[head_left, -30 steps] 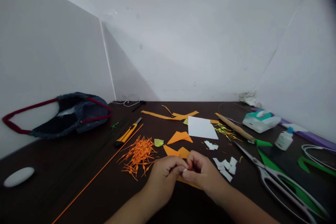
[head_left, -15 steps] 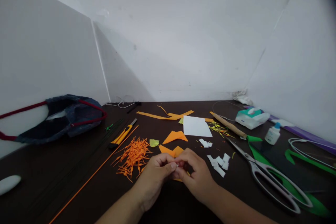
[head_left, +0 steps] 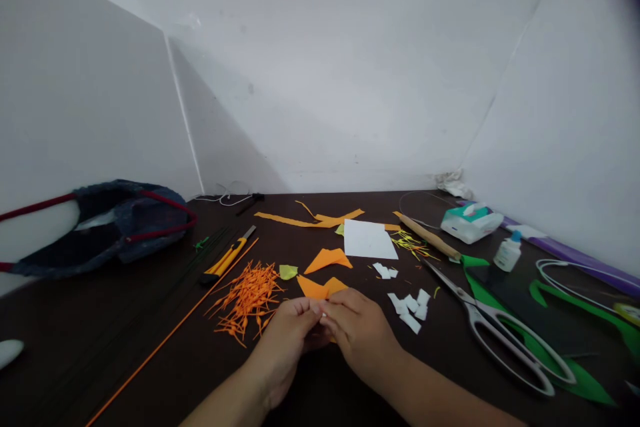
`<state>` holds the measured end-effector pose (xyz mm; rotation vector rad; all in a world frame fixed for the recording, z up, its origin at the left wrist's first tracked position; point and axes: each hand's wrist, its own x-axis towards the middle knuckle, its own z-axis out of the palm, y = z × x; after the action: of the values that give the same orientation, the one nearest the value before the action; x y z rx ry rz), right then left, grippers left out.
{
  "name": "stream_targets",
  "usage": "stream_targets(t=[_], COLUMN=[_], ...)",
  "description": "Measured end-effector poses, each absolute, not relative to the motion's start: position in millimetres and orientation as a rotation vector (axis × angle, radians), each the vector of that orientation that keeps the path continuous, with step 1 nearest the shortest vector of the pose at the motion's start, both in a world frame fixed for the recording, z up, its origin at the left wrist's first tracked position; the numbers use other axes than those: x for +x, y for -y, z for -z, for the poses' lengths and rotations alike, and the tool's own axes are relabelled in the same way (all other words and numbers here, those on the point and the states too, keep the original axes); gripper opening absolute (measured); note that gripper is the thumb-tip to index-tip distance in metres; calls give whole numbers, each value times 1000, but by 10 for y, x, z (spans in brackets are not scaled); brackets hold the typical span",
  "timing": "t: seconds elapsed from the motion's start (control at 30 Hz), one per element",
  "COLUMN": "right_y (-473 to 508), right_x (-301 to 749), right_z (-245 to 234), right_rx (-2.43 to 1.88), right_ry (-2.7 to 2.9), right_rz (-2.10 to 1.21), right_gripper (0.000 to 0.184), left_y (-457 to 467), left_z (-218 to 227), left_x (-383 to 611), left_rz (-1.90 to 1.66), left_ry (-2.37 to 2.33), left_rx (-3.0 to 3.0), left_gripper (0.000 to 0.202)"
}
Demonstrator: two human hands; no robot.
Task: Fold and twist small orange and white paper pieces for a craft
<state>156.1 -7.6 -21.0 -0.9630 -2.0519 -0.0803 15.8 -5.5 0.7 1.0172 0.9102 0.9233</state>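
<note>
My left hand (head_left: 287, 340) and my right hand (head_left: 357, 333) meet low in the middle of the dark table (head_left: 125, 360). Both pinch a tiny white scrap (head_left: 323, 314) between their fingertips, right above orange paper pieces (head_left: 320, 287). A heap of thin orange paper slivers (head_left: 247, 297) lies just left of my left hand. Small white paper bits (head_left: 411, 305) lie just right of my right hand.
Large scissors (head_left: 500, 333) and green paper strips (head_left: 575, 373) lie at the right, with a glue bottle (head_left: 507, 251) and tissue pack (head_left: 470, 221) behind. A white sheet (head_left: 369, 240), a yellow cutter (head_left: 227, 257), a long orange stick (head_left: 170, 337) and a blue bag (head_left: 110, 223) are further left.
The view has swung slightly, so everything on the table sits further left in frame. My hands stay pinched together on the small white scrap, a little lower and to the left.
</note>
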Motion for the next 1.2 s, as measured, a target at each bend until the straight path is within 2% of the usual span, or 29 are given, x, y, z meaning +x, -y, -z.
stream_targets(t=[0.17, 0.4, 0.6, 0.73, 0.83, 0.97, 1.1, 1.2], right_y=[19, -197, -312, -299, -304, -326, -332, -328], right_x=[1574, 1880, 2058, 2030, 1996, 1985, 1986, 1969], right_z=[246, 57, 26, 50, 75, 115, 145, 155], right_rx=[-970, -1343, -1438, -1428, -1392, -1334, -1355, -1376], right_ry=[2172, 1790, 1580, 1536, 1545, 1587, 1547, 1506], right_rz=[310, -115, -206, -310, -439, -604, -638, -627], right_gripper=[21, 14, 35, 40, 34, 11, 8, 15], left_y=[73, -70, -158, -122, -90, -106, -164, -167], left_z=[-68, -102, 13, 40, 48, 96, 151, 160], left_x=[160, 15, -6, 33, 65, 146, 227, 254], left_rz=[-903, -1053, -903, -686, -558, -497, -475, -516], left_ry=[-949, -1287, -1270, -1162, -1178, -1366, -1476, -1450], left_rx=[1026, 1736, 2338, 2569, 2656, 2709, 2700, 2631], left_gripper=[20, 12, 17, 22, 24, 25, 19, 11])
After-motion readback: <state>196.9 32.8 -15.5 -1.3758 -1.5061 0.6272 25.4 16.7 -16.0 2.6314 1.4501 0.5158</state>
